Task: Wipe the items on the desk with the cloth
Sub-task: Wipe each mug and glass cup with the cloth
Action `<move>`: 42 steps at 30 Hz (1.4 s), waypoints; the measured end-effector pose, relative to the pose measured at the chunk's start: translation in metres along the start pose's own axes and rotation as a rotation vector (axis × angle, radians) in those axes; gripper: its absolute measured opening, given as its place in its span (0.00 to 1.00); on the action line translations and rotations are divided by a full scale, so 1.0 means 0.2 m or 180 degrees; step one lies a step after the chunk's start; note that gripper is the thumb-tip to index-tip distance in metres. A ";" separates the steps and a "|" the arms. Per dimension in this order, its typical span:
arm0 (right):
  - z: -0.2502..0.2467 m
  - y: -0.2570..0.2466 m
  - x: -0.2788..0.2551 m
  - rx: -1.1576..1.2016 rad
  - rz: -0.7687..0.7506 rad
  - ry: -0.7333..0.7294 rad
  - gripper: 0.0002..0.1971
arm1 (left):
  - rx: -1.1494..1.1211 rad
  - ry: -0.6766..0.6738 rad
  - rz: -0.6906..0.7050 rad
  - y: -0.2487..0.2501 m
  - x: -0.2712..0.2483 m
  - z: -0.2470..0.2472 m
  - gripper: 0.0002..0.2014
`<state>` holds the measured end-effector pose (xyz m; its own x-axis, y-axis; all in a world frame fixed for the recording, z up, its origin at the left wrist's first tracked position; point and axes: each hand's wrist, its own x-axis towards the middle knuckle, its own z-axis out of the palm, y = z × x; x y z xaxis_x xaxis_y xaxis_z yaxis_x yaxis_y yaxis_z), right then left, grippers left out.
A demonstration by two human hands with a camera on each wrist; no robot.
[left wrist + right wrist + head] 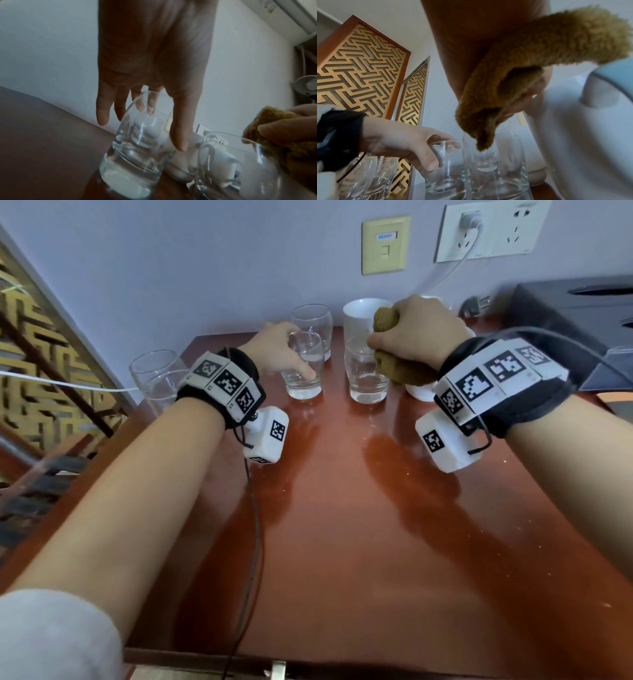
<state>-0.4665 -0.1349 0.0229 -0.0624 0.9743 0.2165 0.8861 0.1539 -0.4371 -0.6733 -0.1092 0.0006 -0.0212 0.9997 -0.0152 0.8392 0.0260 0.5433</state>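
Observation:
On the red-brown desk [342, 525] stand two clear glasses side by side. My left hand [293, 356] hovers round the rim of the left glass [303, 380]. In the left wrist view its fingers [102, 115] hang straight behind the glass [137, 148], the thumb in front. My right hand [390, 337] grips a bunched brown cloth [402, 371] just above and right of the other glass [366, 378]. In the right wrist view the cloth [539, 47] droops with its lower end over that glass's rim [496, 169].
Another glass [313, 321] and a white cup [363, 309] stand behind, against the wall. A glass [154, 374] sits at the desk's left edge. A second white cup [421, 392] is under my right wrist. A dark box [582, 313] is at right, a lattice screen [34, 354] at left.

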 end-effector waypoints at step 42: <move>0.15 -0.28 -0.19 0.0507 -0.0793 0.0052 0.13 | 0.2049 -0.0257 -0.0712 -0.29 -0.48 -0.33 0.42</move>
<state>-0.5271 -0.1765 0.0134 -0.2603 0.9007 0.3478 0.7612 0.4130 -0.4999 -0.7553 -0.2072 0.0252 -0.2118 0.9665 -0.1450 0.9758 0.2008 -0.0870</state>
